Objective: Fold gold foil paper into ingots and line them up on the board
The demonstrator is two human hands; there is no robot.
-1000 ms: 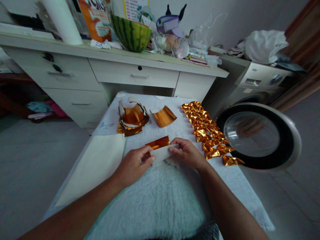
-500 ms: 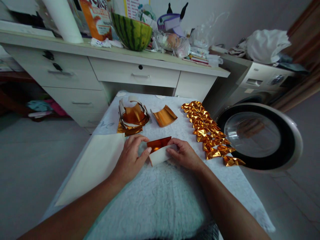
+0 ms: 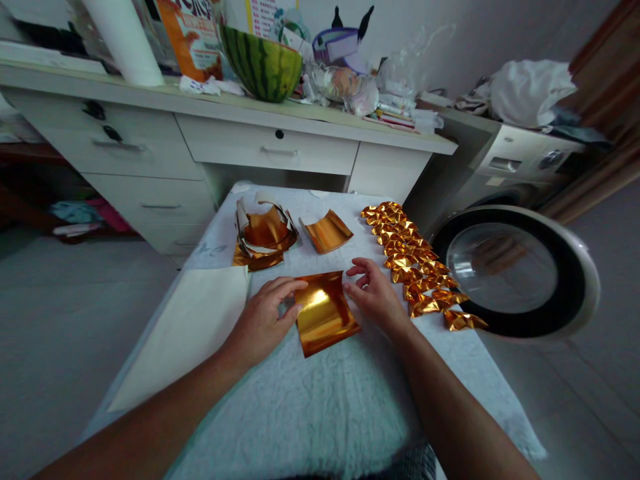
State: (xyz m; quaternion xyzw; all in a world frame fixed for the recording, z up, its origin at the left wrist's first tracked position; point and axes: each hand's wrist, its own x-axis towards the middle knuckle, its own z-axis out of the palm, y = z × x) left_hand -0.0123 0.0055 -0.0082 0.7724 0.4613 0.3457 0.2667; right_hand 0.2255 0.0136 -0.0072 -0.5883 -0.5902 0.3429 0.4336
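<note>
A square of shiny gold foil paper lies on the cloth in front of me, gold side up, its edges slightly curled. At its left edge is my left hand, index finger and thumb apart and touching the sheet. My right hand hovers just off the upper right edge, fingers loosely spread and holding nothing. Behind the square rests another curved gold sheet. Further left sits a pile of curled gold sheets with pale backs. Folded gold foil pieces stand in rows at right.
A light cloth covers the small table. On its left lies a cream paper sheet. The desk behind carries half a watermelon and plastic bags. A washing machine's open door adjoins the table's right side.
The gold square was bent up with its pale back toward me, held by both hands. Now it is spread flat, and my right hand has let go and moved slightly right.
</note>
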